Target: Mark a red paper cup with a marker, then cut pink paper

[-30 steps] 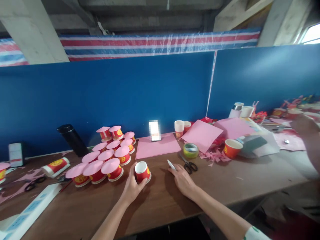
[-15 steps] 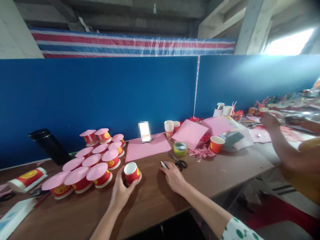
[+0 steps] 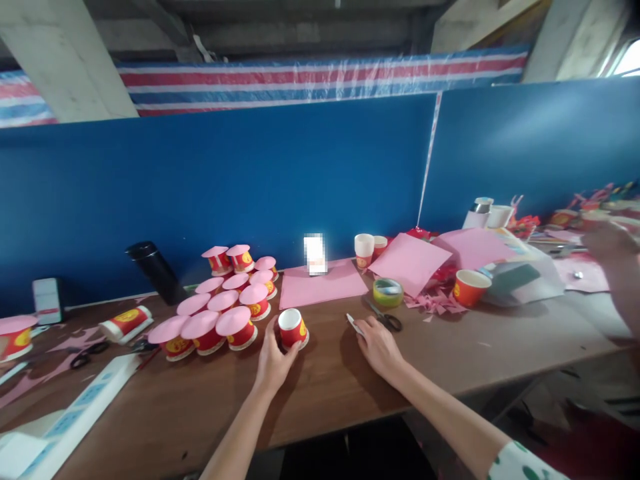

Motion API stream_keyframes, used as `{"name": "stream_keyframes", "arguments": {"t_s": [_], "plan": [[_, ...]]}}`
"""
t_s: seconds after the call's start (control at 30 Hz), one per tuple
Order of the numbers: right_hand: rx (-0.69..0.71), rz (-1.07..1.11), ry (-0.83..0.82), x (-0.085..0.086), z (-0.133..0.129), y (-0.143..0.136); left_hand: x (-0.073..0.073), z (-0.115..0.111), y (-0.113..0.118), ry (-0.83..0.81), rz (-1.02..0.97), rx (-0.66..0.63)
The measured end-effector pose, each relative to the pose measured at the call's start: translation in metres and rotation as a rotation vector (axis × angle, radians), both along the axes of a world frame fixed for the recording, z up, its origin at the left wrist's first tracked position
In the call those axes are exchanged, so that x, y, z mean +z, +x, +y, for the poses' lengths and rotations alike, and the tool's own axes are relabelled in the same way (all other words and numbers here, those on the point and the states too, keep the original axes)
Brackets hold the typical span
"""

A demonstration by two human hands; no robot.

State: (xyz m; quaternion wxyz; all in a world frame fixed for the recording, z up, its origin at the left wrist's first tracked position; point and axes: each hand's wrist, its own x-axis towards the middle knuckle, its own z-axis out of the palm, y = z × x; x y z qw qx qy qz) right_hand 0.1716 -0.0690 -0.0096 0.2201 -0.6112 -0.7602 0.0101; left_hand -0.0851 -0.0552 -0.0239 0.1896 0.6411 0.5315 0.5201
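Curling hands (image 3: 277,360), right (image 3: 379,348) seemingly palm-down

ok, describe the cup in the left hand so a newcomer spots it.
Below the blue partition runs a brown table. Right of the cluster of pink-topped cups, the left hand holds a red cup; unlike theirs, its white top has no pink disc.

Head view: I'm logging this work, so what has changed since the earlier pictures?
The view swung right, then back left; nothing on the table has visibly moved. The left hand still holds the red cup, the right hand the slim white tool; neither let go.
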Motion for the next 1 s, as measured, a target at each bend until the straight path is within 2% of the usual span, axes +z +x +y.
{"name": "stream_keyframes", "arguments": {"t_s": [0.23,0.47,0.57,0.67,0.83,0.9,1.0], "plan": [[0.026,-0.105,-0.119,0.014,0.017,-0.004,-0.006,0.004,-0.004,0.029,0.059,0.058],[-0.021,-0.095,-0.083,0.023,0.042,-0.017,-0.003,0.005,-0.005,0.036,0.143,0.142],[-0.007,-0.064,-0.046,0.024,0.041,-0.011,0.0,0.004,-0.004,0.053,0.155,0.159],[0.012,-0.014,0.021,0.022,0.032,0.007,0.001,0.004,-0.005,0.048,0.155,0.15],[-0.096,0.008,0.041,0.018,0.019,0.041,0.0,0.005,-0.005,0.063,0.138,0.143],[-0.09,0.021,0.036,0.017,0.016,0.042,0.001,0.005,-0.004,0.07,0.129,0.143],[-0.047,0.02,0.018,0.018,0.015,0.028,0.002,0.003,-0.004,0.061,0.109,0.15]]}}
